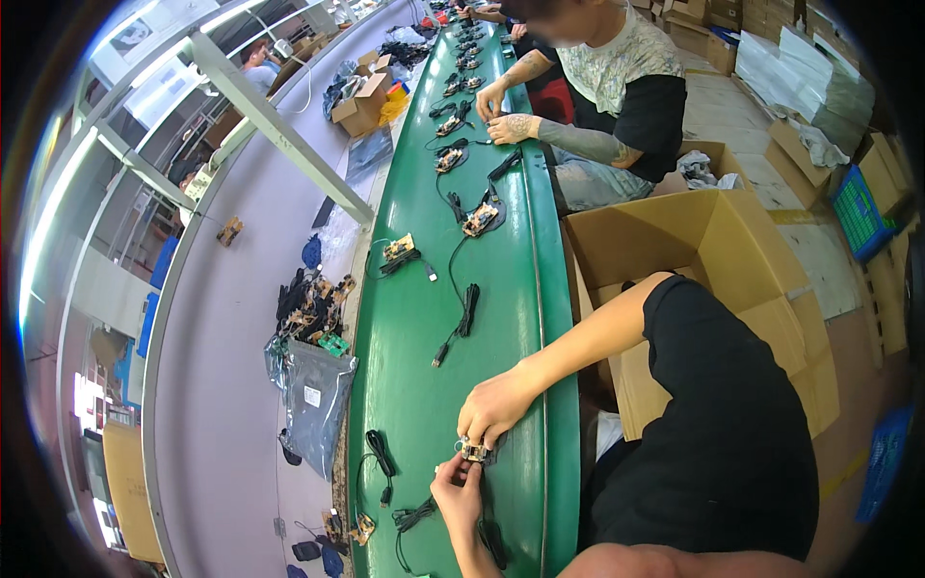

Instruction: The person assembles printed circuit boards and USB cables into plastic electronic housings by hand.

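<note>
Hands (pixel 457 491) (pixel 498 403) pinching circuit board (pixel 473 453), long axis crosswise

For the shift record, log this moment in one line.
Left hand: holds circuit board | Right hand: holds same board | Beneath: green belt

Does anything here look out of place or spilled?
A small circuit board lies alone on the pale bench, away from the jumbled heap of parts beside the green belt, so it looks stray. I see no spill; the boards are too small to judge for damage.

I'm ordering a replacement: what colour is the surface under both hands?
The surface is green; head view.
</note>
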A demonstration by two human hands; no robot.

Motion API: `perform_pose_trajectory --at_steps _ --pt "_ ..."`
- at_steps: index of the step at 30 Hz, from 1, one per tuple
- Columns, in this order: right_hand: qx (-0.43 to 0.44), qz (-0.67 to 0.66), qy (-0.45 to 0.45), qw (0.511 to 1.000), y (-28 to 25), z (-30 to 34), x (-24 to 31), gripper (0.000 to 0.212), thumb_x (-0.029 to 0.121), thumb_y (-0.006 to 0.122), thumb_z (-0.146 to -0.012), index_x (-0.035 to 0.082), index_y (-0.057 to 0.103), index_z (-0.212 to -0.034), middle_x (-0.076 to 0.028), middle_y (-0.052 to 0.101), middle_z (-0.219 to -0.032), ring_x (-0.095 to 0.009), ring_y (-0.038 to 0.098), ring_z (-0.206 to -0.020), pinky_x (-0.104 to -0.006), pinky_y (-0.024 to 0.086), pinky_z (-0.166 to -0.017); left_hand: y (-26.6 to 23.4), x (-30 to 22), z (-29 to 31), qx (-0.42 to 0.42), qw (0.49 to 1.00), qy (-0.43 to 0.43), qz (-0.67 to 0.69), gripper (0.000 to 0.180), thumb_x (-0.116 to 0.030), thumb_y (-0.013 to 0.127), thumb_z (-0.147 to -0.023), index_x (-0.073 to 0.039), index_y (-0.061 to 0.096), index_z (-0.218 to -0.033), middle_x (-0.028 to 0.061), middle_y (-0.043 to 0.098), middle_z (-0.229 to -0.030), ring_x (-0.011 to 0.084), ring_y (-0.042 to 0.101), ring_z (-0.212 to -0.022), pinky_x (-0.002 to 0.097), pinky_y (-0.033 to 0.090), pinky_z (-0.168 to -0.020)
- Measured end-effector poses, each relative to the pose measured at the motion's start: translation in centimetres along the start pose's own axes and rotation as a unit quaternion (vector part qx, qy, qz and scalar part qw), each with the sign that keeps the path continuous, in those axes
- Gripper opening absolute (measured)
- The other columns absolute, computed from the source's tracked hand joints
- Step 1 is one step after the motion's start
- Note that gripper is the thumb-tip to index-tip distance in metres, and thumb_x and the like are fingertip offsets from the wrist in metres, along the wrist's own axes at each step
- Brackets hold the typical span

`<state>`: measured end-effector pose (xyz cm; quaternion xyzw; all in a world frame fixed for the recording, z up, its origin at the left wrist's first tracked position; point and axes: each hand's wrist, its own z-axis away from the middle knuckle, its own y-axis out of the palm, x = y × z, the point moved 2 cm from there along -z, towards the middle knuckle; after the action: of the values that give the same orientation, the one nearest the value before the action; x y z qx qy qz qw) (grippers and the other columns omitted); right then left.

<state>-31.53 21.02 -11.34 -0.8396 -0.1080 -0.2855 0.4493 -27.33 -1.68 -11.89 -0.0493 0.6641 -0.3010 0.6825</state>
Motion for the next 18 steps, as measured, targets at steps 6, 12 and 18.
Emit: perform_pose_trajectory --at_steps 6,12,18 --pt "0.000 0.027 -0.011 1.000 1.2 -0.4 -0.9 0.020 0.023 0.073 -0.087 0.006 0.068 -0.097 -0.008 0.064 -0.093 -0.031 0.064 -0.092 -0.0451 0.051 -0.073 -0.2 1.3 -0.5 0.003 1.000 0.017 -0.003 0.035 0.007 0.073 -0.082 0.008 0.069 -0.117 0.0005 0.058 -0.088 0.0072 0.051 -0.076 0.0225 0.045 -0.070" --pt "-0.018 0.049 -0.010 0.999 1.6 -0.2 -0.7 0.020 0.022 0.074 -0.087 0.006 0.068 -0.097 -0.009 0.064 -0.092 -0.032 0.064 -0.090 -0.0458 0.051 -0.070 -0.2 1.0 -0.4 0.002 1.000 0.020 -0.010 0.035 0.006 0.073 -0.082 0.006 0.070 -0.117 -0.0004 0.057 -0.085 0.0073 0.050 -0.074 0.0229 0.045 -0.069" --pt "-0.020 0.012 0.021 1.000 2.5 0.1 0.1 0.022 0.022 0.075 -0.087 0.005 0.070 -0.100 -0.013 0.068 -0.111 -0.032 0.065 -0.102 -0.0428 0.054 -0.087 -0.3 0.9 0.4 -0.003 0.999 0.038 -0.024 0.032 0.001 0.073 -0.082 0.004 0.071 -0.114 0.0064 0.062 -0.084 0.0151 0.053 -0.074 0.0289 0.048 -0.072"
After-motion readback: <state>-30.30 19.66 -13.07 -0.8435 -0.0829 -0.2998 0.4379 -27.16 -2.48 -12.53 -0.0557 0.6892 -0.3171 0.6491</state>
